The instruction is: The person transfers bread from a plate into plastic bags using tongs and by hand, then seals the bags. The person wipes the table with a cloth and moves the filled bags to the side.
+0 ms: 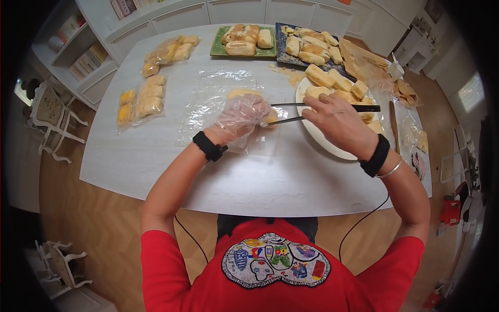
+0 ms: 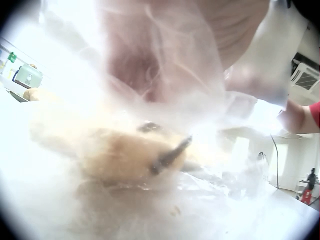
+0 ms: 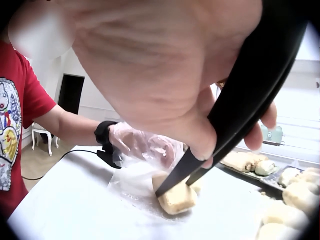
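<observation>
So the right hand [image 1: 340,122] is squeezing black tongs [image 1: 322,108], tips clamped on a bun [image 3: 175,196] lying on a clear bag [image 1: 218,104] mid-table [image 1: 249,182]. The gloved left hand [image 1: 241,115] curls over that bun and bag, holding them. White plate [image 1: 325,143] of buns sits right of it, trays [image 1: 244,51] further back.

We see even, bright daylight and fisheye vignetting at the edges. The left wrist view is overexposed and blurred.
</observation>
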Action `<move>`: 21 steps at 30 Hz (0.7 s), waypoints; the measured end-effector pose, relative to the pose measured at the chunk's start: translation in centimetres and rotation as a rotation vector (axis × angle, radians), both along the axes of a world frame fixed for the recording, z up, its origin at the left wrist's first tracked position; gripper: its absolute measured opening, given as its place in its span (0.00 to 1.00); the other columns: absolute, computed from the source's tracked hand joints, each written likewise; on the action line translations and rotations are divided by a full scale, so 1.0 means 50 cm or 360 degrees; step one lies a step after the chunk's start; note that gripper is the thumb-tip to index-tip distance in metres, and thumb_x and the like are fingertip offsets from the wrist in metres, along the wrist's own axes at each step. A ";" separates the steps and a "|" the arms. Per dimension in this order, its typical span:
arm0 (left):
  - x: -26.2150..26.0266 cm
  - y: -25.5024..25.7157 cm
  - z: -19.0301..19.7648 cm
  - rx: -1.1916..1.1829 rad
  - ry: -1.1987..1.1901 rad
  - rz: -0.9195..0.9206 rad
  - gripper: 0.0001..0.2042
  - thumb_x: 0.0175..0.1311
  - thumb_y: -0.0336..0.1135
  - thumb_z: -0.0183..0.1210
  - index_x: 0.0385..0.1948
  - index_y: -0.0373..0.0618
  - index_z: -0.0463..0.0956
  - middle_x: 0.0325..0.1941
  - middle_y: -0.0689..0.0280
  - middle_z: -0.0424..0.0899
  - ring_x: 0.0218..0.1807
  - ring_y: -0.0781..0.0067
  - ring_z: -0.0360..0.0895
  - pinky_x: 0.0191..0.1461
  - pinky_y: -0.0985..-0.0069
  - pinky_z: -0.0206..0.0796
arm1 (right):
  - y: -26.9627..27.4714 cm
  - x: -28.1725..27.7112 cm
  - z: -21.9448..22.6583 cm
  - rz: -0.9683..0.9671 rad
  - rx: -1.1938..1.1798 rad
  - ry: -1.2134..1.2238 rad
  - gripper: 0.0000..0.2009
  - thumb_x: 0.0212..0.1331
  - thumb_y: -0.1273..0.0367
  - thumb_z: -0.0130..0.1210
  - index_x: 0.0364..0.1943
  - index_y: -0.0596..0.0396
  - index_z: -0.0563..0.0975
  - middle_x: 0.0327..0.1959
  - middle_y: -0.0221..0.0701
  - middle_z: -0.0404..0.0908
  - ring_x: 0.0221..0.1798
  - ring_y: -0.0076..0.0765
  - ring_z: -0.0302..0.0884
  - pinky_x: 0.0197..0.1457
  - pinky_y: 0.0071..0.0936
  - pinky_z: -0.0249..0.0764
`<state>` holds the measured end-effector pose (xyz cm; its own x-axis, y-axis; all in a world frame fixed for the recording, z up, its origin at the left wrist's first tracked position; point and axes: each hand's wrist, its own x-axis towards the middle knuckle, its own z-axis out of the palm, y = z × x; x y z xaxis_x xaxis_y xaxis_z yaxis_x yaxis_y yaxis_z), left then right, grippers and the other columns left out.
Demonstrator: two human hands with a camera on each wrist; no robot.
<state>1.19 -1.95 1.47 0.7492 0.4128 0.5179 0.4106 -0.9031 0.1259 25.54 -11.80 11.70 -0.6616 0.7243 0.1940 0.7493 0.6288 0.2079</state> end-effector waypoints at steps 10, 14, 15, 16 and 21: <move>-0.064 0.006 0.000 -0.0411 0.0074 0.0336 0.09 0.58 0.37 0.60 0.38 0.46 0.78 0.42 0.58 0.79 0.49 0.55 0.76 0.53 0.62 0.69 | -0.008 0.030 -0.087 -0.0183 -0.0188 0.0361 0.08 0.54 0.77 0.51 0.38 0.54 0.76 0.55 0.40 0.70 0.46 0.47 0.76 0.49 0.40 0.73; -0.068 0.007 0.000 -0.0493 0.0166 0.0457 0.11 0.59 0.39 0.59 0.41 0.48 0.77 0.45 0.59 0.77 0.51 0.54 0.74 0.54 0.62 0.68 | -0.031 0.080 -0.062 -0.0266 -0.0171 0.0428 0.06 0.55 0.76 0.53 0.36 0.54 0.78 0.47 0.36 0.76 0.43 0.47 0.77 0.47 0.39 0.73; -0.067 0.009 -0.002 -0.0564 0.0219 0.0499 0.12 0.58 0.38 0.59 0.43 0.51 0.77 0.49 0.60 0.76 0.54 0.53 0.72 0.56 0.61 0.68 | -0.040 0.091 -0.058 -0.0321 -0.0197 0.0439 0.06 0.55 0.75 0.53 0.36 0.54 0.78 0.44 0.34 0.77 0.42 0.46 0.77 0.46 0.38 0.73; -0.067 0.008 -0.001 -0.0566 0.0217 0.0500 0.12 0.58 0.38 0.59 0.43 0.51 0.77 0.49 0.60 0.76 0.54 0.53 0.72 0.56 0.61 0.68 | -0.051 0.095 -0.050 -0.0302 -0.0127 0.0416 0.06 0.54 0.76 0.53 0.35 0.54 0.78 0.39 0.32 0.77 0.40 0.45 0.77 0.45 0.37 0.72; -0.077 0.025 -0.034 -0.0446 0.0125 0.0654 0.24 0.65 0.48 0.54 0.60 0.48 0.71 0.68 0.56 0.65 0.70 0.50 0.61 0.72 0.63 0.54 | -0.070 0.099 -0.054 -0.0285 -0.0132 0.0344 0.08 0.52 0.77 0.53 0.36 0.54 0.78 0.38 0.32 0.77 0.39 0.44 0.76 0.43 0.36 0.71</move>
